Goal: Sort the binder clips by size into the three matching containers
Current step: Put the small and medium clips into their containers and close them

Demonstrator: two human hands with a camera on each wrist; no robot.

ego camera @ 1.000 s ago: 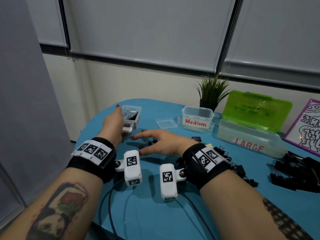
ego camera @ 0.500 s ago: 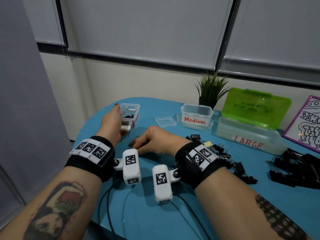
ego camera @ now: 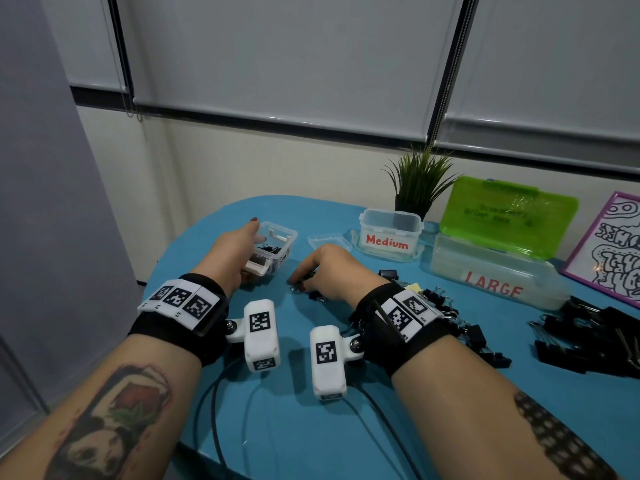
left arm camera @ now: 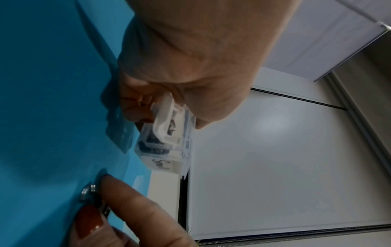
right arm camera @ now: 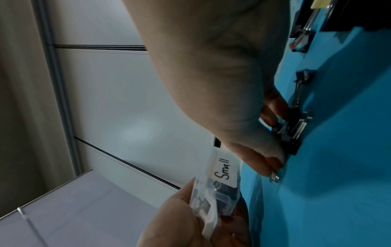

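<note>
My left hand (ego camera: 239, 252) grips the clear container labelled Small (ego camera: 277, 249) at its near end, thumb over the rim; black clips lie inside it. In the left wrist view the container (left arm camera: 169, 143) sits just past my palm. Right of it, my right hand (ego camera: 323, 271) is curled down on the blue table, thumb and fingers pinching small black binder clips (right arm camera: 293, 132). One clip's silver handle (left arm camera: 87, 193) sticks out beside my fingertips (left arm camera: 127, 205). The Small label (right arm camera: 224, 170) faces the right wrist camera.
The Medium container (ego camera: 391, 233) and the Large container (ego camera: 491, 275) with its raised green lid (ego camera: 505, 213) stand at the back, by a potted plant (ego camera: 419, 181). A loose clear lid (ego camera: 329, 242) lies between. Clip piles (ego camera: 453, 317) (ego camera: 595, 341) fill the right; cables (ego camera: 218, 410) run near.
My right hand went from spread flat over the table to curled, its fingers closing on the small clips. My left hand has kept hold of the Small container.
</note>
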